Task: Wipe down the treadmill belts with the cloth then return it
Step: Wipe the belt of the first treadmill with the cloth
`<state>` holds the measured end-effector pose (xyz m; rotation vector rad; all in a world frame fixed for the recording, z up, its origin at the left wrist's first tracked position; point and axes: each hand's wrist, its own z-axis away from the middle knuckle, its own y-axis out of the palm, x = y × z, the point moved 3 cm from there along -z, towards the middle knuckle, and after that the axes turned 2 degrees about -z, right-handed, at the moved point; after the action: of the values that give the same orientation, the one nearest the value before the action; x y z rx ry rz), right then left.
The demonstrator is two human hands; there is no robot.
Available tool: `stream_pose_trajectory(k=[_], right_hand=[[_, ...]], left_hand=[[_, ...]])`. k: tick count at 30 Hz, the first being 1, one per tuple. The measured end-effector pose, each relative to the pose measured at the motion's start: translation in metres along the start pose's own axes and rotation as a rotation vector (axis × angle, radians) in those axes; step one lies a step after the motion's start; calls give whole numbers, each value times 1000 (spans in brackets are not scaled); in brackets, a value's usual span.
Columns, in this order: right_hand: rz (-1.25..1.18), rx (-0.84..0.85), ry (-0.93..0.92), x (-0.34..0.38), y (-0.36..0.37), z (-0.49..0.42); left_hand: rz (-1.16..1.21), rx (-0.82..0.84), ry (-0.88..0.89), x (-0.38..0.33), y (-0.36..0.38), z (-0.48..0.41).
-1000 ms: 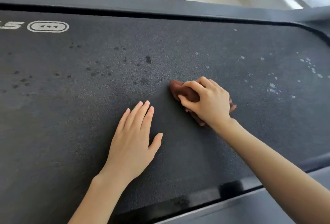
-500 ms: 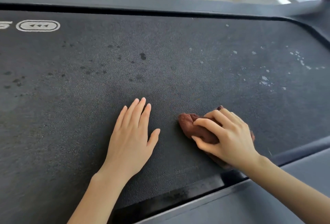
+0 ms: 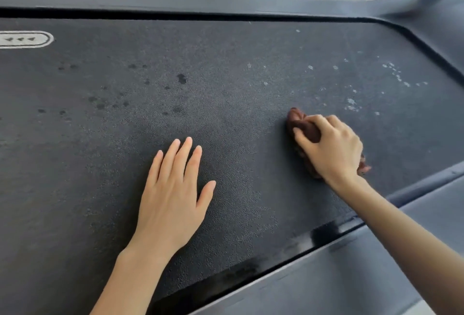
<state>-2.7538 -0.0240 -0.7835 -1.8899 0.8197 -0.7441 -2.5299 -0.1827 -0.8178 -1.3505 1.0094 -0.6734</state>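
Wiping stroke on a treadmill belt (image 3: 226, 46), head view. The right hand (image 3: 334, 149) presses a bunched brown cloth (image 3: 305, 128) onto the belt, close to its near edge. Its grip is curled over the wad, thumb and fingers pinching it, so that only the cloth's front lobe and a corner behind the wrist show. The left hand (image 3: 173, 196) lies flat on the belt well to the left, its grip spread, fingers straight and holding nothing, a position suited to bracing. Pale flecks (image 3: 351, 103) lie just beyond the cloth and to its right. Dark spots (image 3: 181, 78), possibly damp marks though the grain makes this hard to tell, lie farther left toward the arrow logo (image 3: 25, 39). For a good stroke, press through the palm rather than the fingertips. Carry the cloth in overlapping passes from the near side rail (image 3: 376, 252) toward the far edge, crossing the flecks. Turn the wad to a fresh face if residue only smears
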Motion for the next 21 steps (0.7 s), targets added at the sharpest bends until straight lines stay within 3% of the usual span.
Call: stream_pose_trajectory(k=[4,7,9,10,14,15,21], right_hand=[[-79,4,-363,33,-18,60],[-133,78,-597,9,-27,77],[-70,79,-549,-23,-30,63],[-32,63,-436,-41,-31,51],[-18,8,213,-82,-29,22],[12,5,227,-75,-27,22],[63,21,-143,-1,-30,72]], left_hand=[[-1,19,88,-1,-2,4],[13,34,97,0,-1,7],[27,35,96,0,-2,7],[31,40,105,0,-3,7],[75,75,208,-12,-5,8],[78,88,242,-19,-5,9],[71,113,350,-44,1,16]])
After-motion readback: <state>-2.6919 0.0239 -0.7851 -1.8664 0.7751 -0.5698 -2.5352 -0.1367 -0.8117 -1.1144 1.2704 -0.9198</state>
